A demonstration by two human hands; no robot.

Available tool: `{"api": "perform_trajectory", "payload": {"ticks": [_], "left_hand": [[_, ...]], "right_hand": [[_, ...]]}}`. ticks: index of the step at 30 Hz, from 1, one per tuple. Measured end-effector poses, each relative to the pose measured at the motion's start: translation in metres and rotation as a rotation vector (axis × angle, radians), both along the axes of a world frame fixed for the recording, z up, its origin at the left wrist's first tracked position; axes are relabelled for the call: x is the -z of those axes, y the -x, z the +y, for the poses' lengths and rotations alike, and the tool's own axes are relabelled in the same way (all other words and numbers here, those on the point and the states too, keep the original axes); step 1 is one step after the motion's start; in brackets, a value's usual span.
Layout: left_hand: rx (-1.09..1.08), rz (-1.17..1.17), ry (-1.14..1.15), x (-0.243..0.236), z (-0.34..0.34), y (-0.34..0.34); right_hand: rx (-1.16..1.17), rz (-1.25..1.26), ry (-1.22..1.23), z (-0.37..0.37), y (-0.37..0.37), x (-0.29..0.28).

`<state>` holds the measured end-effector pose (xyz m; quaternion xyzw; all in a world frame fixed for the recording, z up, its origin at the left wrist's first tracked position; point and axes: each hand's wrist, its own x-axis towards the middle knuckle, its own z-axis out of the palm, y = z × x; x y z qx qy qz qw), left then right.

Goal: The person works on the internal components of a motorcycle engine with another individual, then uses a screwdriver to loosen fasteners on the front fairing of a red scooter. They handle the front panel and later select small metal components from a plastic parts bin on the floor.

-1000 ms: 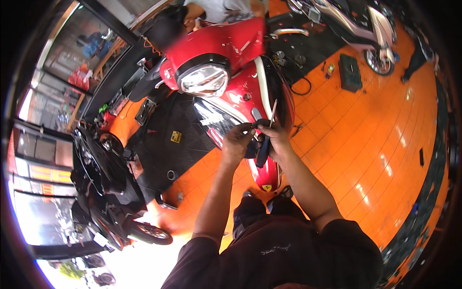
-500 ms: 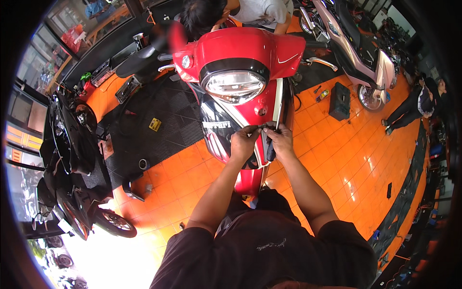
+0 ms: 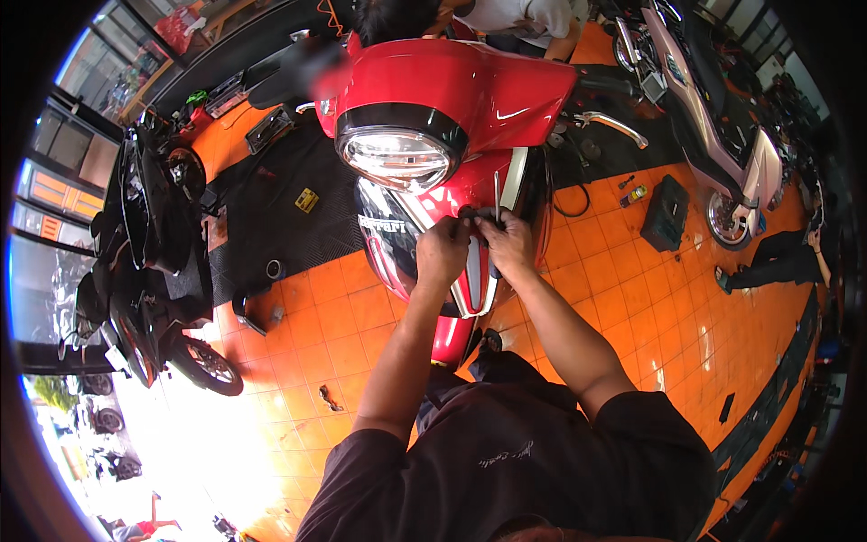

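Observation:
A red scooter's front panel (image 3: 495,172) with white stripes stands upright before me, below its headlight (image 3: 397,159). My left hand (image 3: 442,251) is closed at the panel's middle, fingertips pinched on something small and dark that I cannot make out. Close beside it, the fingers of my right hand (image 3: 508,242) are bent around a screwdriver (image 3: 497,191). Its bare metal shaft points up past the knuckles, and the dark handle lies under the palm. Both sets of fingertips nearly meet at the panel and hide the spot they touch.
Behind the scooter another person (image 3: 533,20) leans in near the handlebar. A black motorcycle (image 3: 149,235) stands at left and a pinkish scooter (image 3: 713,117) at right. A dark toolbox (image 3: 666,213) and a spray can (image 3: 636,194) are on the orange tiles. Someone's dark-clothed legs (image 3: 775,258) show at far right.
My hands have moved up the front panel and now cover the small round recess seen before. The screwdriver moved with my right hand. My view has shifted, so the headlight sits farther left.

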<state>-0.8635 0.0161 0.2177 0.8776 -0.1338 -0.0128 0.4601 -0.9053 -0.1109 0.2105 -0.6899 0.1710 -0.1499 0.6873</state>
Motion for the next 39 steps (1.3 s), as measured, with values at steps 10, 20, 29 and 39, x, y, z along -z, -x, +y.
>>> {"api": "perform_trajectory", "payload": {"ticks": [10, 20, 29, 39], "left_hand": [[-0.039, -0.01, 0.038, 0.008, -0.005, -0.004], [-0.017, 0.085, 0.047, -0.002, 0.001, -0.018], [0.049, 0.186, 0.051, -0.002, 0.004, -0.025], [0.064, 0.161, 0.172, 0.008, 0.004, -0.021]], "right_hand": [[0.016, -0.091, 0.049, -0.004, -0.007, 0.017], [0.089, -0.009, -0.095, -0.004, -0.014, 0.009], [0.126, 0.104, 0.022, -0.005, -0.014, 0.013], [-0.032, 0.104, 0.361, -0.025, -0.02, -0.005]]}}
